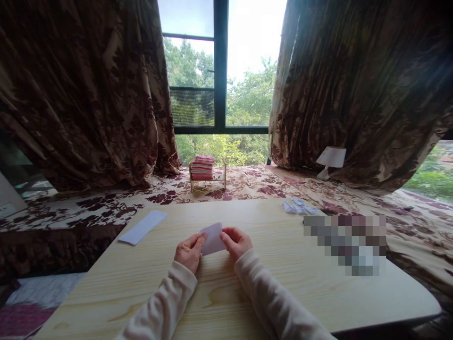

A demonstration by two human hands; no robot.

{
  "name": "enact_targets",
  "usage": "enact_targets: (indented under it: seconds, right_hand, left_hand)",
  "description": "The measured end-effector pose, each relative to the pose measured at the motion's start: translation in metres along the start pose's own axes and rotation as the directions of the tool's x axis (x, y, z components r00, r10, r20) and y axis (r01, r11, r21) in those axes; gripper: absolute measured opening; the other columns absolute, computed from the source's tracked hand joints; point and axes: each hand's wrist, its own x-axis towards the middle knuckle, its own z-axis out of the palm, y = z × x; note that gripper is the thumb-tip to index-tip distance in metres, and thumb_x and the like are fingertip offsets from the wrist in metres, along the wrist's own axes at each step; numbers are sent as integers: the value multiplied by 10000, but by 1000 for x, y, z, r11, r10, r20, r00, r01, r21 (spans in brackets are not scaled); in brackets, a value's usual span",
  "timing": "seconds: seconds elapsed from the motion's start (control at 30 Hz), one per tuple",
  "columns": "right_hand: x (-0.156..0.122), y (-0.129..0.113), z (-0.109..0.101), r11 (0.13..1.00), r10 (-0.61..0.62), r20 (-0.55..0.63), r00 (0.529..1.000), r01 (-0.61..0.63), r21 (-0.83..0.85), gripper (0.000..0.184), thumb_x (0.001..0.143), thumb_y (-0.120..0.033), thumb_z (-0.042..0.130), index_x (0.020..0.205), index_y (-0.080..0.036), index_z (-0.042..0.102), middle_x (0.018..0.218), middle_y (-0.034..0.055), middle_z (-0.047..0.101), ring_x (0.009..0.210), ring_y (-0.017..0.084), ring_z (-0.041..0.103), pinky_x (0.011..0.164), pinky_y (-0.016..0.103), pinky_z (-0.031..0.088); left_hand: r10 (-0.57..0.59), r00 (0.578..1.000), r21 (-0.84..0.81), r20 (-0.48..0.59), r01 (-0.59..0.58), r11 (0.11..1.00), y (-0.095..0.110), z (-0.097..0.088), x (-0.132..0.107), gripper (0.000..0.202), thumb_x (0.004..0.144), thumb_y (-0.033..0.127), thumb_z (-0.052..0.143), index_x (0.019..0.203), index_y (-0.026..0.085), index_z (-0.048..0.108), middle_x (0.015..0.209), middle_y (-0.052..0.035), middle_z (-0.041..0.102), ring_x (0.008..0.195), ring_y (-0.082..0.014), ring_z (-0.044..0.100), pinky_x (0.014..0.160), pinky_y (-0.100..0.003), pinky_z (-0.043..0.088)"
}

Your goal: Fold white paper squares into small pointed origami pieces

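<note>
A small white piece of paper [213, 240] is held up over the middle of the table, its face tilted toward me. My left hand [190, 251] pinches its left edge between thumb and fingers. At the opposite edge, my right hand [236, 242] grips it the same way. Whether the paper is one layer or folded, I cannot tell. To the left lies a long white paper strip [143, 227] on the tabletop. Several small folded white papers [299, 206] sit in a loose pile near the far right edge.
The pale wooden table [141, 288] has a blurred-out object [347, 243] at its right. Behind it, a flowered cloth ledge [247, 182] carries a small rack [208, 180] of folded striped cloths [203, 168] and a white lamp [331, 158]. Curtains [106, 94] flank the window.
</note>
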Motion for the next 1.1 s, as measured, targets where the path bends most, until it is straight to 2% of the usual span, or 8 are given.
enact_targets:
  seconds: [0.17,0.27,0.37,0.5,0.6,0.73,0.9,1.1]
  right_hand:
    - [0,1,-1,999,-55,22,998,55,-2,213,612,-374,610,611,-162,620,515,0,609,479,120,536,455,224,440]
    - [-1,0,-3,998,-63,12,998,63,6,194,597,-349,630,587,-155,622,513,-3,603,466,111,517,434,215,419]
    - [-3,-2,-2,992,-63,16,998,61,106,185,584,-336,647,570,-154,613,600,14,638,500,115,538,477,230,443]
    - [-6,-6,0,973,-69,49,996,57,222,177,582,-318,659,549,-155,601,723,40,664,562,131,568,516,246,458]
    - [-8,-8,1,960,-95,57,994,76,269,164,582,-294,670,540,-152,601,739,42,659,581,128,569,521,236,448]
    - [-8,-11,-1,966,-83,64,995,65,250,185,586,-308,671,538,-148,592,686,28,646,556,113,548,505,221,428]
    - [-6,-13,-5,988,-14,103,995,-2,153,211,608,-352,674,611,-153,604,525,-24,569,481,91,481,456,204,386]
    - [-1,-11,-11,990,-98,150,984,82,111,215,637,-329,662,551,-148,585,685,18,616,569,108,518,520,224,414]
  left_hand:
    - [10,999,8,40,-10,1000,4,-1,-2,315,620,426,642,701,126,693,480,26,564,479,-105,486,464,-199,384]
    - [-46,995,-23,91,48,999,6,-2,-2,345,585,434,671,724,118,692,554,-7,627,539,-138,547,518,-223,435]
    - [-123,981,-124,149,142,982,5,-4,1,403,577,455,683,775,104,681,637,-49,662,593,-166,585,542,-250,469]
    - [-273,925,-294,264,346,891,5,-7,3,438,612,439,678,888,102,646,784,-102,675,702,-206,619,539,-293,520]
    - [-338,870,-328,358,456,828,6,-7,2,338,692,358,633,931,120,625,869,-115,662,776,-225,616,515,-326,544]
    - [-354,888,-356,294,446,821,1,-5,0,203,694,241,649,846,108,641,778,-90,666,699,-192,618,528,-324,557]
    - [-299,922,-368,248,375,851,-5,-2,-1,229,619,226,724,792,82,679,761,-76,681,708,-162,620,620,-261,554]
    - [-291,918,-334,270,373,866,0,-2,-2,327,531,326,772,754,97,703,738,-60,688,718,-157,615,650,-258,546]
